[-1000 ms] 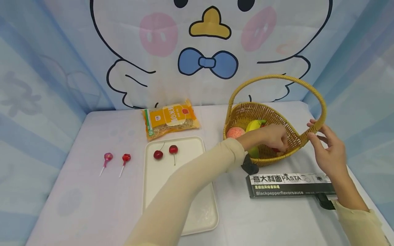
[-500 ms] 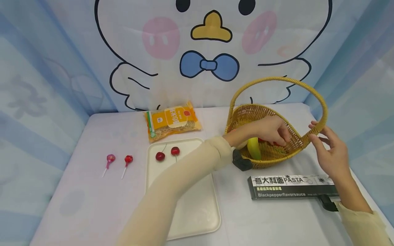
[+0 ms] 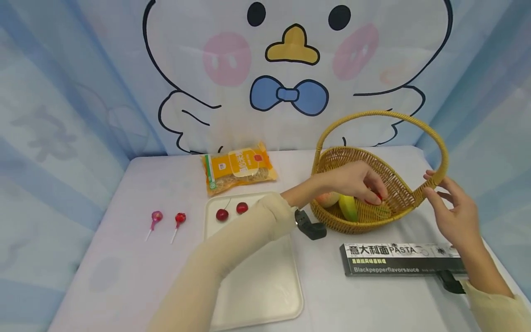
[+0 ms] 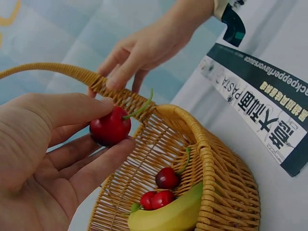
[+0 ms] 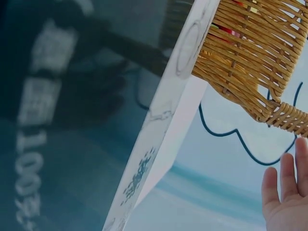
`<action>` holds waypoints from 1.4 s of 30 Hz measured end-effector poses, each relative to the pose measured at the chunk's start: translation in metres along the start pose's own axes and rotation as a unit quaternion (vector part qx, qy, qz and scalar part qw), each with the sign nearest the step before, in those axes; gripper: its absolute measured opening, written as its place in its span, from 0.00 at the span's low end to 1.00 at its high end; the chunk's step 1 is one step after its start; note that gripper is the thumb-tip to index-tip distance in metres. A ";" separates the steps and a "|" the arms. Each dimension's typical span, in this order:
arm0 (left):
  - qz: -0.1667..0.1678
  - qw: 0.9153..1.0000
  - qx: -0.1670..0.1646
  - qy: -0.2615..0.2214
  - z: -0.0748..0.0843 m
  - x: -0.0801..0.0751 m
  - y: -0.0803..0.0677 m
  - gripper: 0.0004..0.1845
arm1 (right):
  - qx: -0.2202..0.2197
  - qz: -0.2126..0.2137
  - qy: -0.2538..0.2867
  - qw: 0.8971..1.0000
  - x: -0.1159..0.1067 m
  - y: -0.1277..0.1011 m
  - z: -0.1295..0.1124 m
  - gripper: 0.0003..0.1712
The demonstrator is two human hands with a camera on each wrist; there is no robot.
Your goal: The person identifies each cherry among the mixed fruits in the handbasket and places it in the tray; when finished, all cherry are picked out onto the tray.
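Observation:
My left hand (image 3: 357, 179) is over the wicker basket (image 3: 352, 226), pinching a dark red cherry (image 4: 110, 127) with a green stem between thumb and fingers. Below it in the basket lie more cherries (image 4: 167, 178), a yellow banana (image 4: 168, 215) and a round pinkish fruit (image 3: 327, 198), partly hidden by my left wrist. My right hand (image 3: 458, 214) holds the lower right end of the basket's arched handle (image 3: 381, 113), thumb in front and fingers behind.
A black-and-white pasta box (image 3: 402, 259) lies before the basket. Left of it is a cream tray (image 3: 265, 295) with two cherries (image 3: 221, 215), partly under my left arm. Behind stands an orange grain bag (image 3: 238, 168); two lollipops (image 3: 156, 216) lie at left.
My left hand has drawn up and left from deeper in the basket, and red now shows at its fingertips. My right hand stays on the handle. The head view has shifted slightly.

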State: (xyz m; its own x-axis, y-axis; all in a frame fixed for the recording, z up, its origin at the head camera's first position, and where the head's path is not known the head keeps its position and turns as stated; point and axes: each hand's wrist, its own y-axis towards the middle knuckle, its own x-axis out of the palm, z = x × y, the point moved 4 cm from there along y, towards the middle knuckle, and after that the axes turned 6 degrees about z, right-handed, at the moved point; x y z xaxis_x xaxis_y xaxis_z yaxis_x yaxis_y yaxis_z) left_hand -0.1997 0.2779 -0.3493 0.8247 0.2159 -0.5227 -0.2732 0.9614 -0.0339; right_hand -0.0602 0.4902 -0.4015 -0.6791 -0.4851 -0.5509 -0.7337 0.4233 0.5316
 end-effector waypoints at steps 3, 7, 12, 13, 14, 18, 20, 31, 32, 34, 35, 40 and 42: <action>0.008 1.000 0.014 0.021 -0.001 -0.002 -0.008 0.13 | -0.001 -0.004 -0.007 1.000 0.000 -0.002 0.000 0.28; 0.017 0.999 0.026 0.042 -0.001 -0.004 -0.019 0.13 | -0.001 -0.007 -0.005 1.000 0.000 -0.004 0.000 0.28; 0.033 0.999 0.021 0.037 -0.002 -0.010 -0.033 0.12 | 0.007 -0.008 -0.018 1.000 0.000 -0.002 -0.001 0.28; 0.038 0.998 0.020 0.037 -0.003 -0.011 -0.036 0.12 | 0.008 -0.009 -0.019 1.000 0.000 -0.002 -0.001 0.28; 0.043 0.998 0.018 0.037 -0.004 -0.012 -0.040 0.12 | 0.009 -0.009 -0.021 1.000 0.000 -0.002 -0.002 0.28; 0.062 0.997 0.007 0.043 -0.011 -0.015 -0.054 0.11 | 0.011 -0.012 -0.017 1.000 0.000 -0.002 -0.003 0.28; 0.071 0.996 0.001 0.050 -0.014 -0.017 -0.060 0.11 | 0.009 -0.012 -0.012 1.000 0.000 -0.002 -0.003 0.28; 0.120 0.992 -0.019 0.021 -0.035 -0.027 -0.099 0.11 | 0.017 -0.012 -0.015 1.000 0.002 -0.002 -0.003 0.28; 0.127 0.991 -0.018 0.028 -0.037 -0.028 -0.103 0.11 | 0.018 -0.012 -0.016 1.000 0.002 -0.002 -0.003 0.28; 0.138 0.990 -0.017 0.037 -0.041 -0.029 -0.110 0.10 | 0.021 -0.012 -0.020 1.000 0.002 -0.002 -0.003 0.28; 0.142 0.989 -0.019 0.038 -0.044 -0.030 -0.113 0.10 | 0.022 -0.013 -0.021 0.999 0.002 -0.002 -0.003 0.28; 0.151 0.988 -0.027 0.023 -0.055 -0.030 -0.125 0.11 | 0.024 -0.013 -0.021 0.999 0.002 -0.002 -0.001 0.28; 0.156 0.987 -0.030 0.014 -0.059 -0.031 -0.130 0.12 | 0.024 -0.013 -0.020 0.999 0.002 -0.002 -0.001 0.28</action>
State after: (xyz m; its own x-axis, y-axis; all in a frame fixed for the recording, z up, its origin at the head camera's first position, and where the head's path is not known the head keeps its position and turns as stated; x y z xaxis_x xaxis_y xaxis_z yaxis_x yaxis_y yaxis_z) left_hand -0.2189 0.1364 -0.3792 0.6819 0.4949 -0.5386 -0.5415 0.8366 0.0832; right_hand -0.0596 0.4880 -0.4033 -0.6598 -0.4650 -0.5903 -0.7505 0.4474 0.4864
